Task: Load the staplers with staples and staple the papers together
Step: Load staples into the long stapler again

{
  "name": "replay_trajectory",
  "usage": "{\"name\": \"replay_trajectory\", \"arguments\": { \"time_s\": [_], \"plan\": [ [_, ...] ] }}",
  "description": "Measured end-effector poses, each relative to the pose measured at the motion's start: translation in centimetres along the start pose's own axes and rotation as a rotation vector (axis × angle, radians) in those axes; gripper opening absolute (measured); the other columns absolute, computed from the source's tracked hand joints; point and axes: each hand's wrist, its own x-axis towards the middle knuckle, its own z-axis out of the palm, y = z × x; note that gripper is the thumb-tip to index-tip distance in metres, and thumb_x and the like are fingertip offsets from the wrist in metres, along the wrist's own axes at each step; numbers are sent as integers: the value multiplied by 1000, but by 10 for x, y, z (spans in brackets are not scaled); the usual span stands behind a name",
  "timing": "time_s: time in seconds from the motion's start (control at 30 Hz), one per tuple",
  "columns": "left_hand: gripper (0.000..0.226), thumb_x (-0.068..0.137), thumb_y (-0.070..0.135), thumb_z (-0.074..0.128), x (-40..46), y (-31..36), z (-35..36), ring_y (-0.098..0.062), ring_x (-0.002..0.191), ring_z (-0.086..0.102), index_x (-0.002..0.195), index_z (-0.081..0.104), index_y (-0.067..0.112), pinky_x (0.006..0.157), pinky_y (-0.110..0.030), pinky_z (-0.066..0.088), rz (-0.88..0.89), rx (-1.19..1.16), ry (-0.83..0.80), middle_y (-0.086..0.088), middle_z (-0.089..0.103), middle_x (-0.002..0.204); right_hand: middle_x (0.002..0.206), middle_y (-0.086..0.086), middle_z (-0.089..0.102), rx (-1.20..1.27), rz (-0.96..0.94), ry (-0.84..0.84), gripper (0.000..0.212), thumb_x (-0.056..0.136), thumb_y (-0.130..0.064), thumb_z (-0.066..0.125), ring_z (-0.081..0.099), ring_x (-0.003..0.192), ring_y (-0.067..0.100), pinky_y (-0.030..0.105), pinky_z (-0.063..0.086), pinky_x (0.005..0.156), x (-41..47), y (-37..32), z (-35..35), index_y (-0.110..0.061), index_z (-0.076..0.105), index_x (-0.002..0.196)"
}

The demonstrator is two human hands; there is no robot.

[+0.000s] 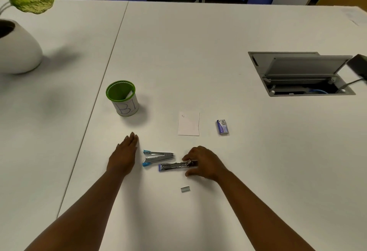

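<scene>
The tabletop [218,42] is plain white. One stapler [157,156] is bright metal with light blue ends; the other stapler [174,166] is silver with a purple tip. The staple box [222,127] is blue and purple with a pale panel. The paper [188,124] is white. The cup [123,97] has a green rim and lining (its white wrap bears handwritten letters). The strip of staples [185,189] is grey. The plant pot [17,52] is white, its leaves [32,3] mottled green and cream.

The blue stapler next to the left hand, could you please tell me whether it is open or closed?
Open. The blue stapler lies on the table with its two metal arms spread in a V, blue-tipped ends apart.
</scene>
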Motion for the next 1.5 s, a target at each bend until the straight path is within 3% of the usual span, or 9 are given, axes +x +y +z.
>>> {"name": "replay_trajectory", "arguments": {
  "time_s": [0.2, 0.3, 0.5, 0.6, 0.77, 1.07, 1.2, 1.37, 1.5],
  "plan": [
    [53, 99, 22, 34, -9, -5, -6, -17, 145, 13, 148, 14, 12, 116, -29, 18, -6, -78, -65, -3, 10, 157, 106, 3, 64, 55, 32, 92, 25, 81, -22, 66, 55, 104, 19, 25, 39, 82, -6, -9, 9, -19, 69, 106],
    [49, 97, 25, 42, -20, 2, -15, -21, 140, 30, 143, 32, 10, 111, -27, 21, -87, -260, 10, -8, 32, 151, 101, 3, 66, 112, 28, 146, 23, 80, -22, 68, 57, 99, 17, 25, 41, 82, -12, -11, 5, -18, 70, 102],
    [36, 88, 26, 61, -48, 30, -37, -16, 118, 53, 121, 61, 12, 100, -29, 40, -247, -1053, 249, -6, 61, 126, 86, -4, 64, 400, 36, 312, 17, 73, -15, 76, 61, 78, 11, 19, 48, 72, -23, -30, -9, -14, 73, 90],
    [30, 88, 19, 59, -58, 50, -47, -13, 106, 51, 117, 63, 12, 82, -24, 40, -197, -1302, 53, -2, 64, 110, 83, -8, 65, 551, 31, 387, 17, 71, -12, 78, 61, 71, -3, 9, 46, 62, -23, -47, -18, -9, 73, 87],
    [24, 91, 5, 51, -68, 75, -59, -9, 91, 66, 109, 63, 15, 86, -23, 52, -32, -1524, -224, 4, 72, 98, 89, -1, 70, 599, 24, 402, 18, 72, -11, 77, 57, 65, -14, 5, 43, 59, -23, -66, -30, -8, 73, 89],
    [13, 88, 4, 56, -71, 92, -79, -9, 70, 69, 92, 65, 12, 67, -19, 58, -60, -1604, 39, 6, 75, 74, 87, -9, 63, 550, -56, 571, 35, 71, -26, 78, 55, 80, -1, 11, 41, 70, -31, -74, -39, -20, 67, 104],
    [10, 85, 5, 61, -69, 81, -89, -16, 76, 64, 90, 64, 13, 66, -19, 58, -146, -1651, 224, -2, 69, 81, 75, -10, 59, 257, -139, 813, 7, 76, -21, 71, 50, 68, 2, 15, 40, 62, -42, -57, -36, -20, 65, 79],
    [13, 85, 6, 61, -69, 68, -93, -18, 86, 62, 98, 61, 9, 82, -29, 53, -218, -1737, 362, -7, 64, 95, 77, 0, 67, 128, -200, 475, 4, 75, -19, 70, 55, 68, 7, 29, 50, 67, -49, -34, -16, -18, 70, 78],
    [17, 85, 6, 62, -69, 63, -93, -18, 85, 62, 102, 60, 6, 77, -26, 56, -272, -1763, 404, -6, 64, 92, 111, 6, 65, -83, -121, -30, 33, 79, -25, 70, 59, 101, 20, 30, 44, 87, -48, -30, 4, -19, 66, 111]
  ]
}}
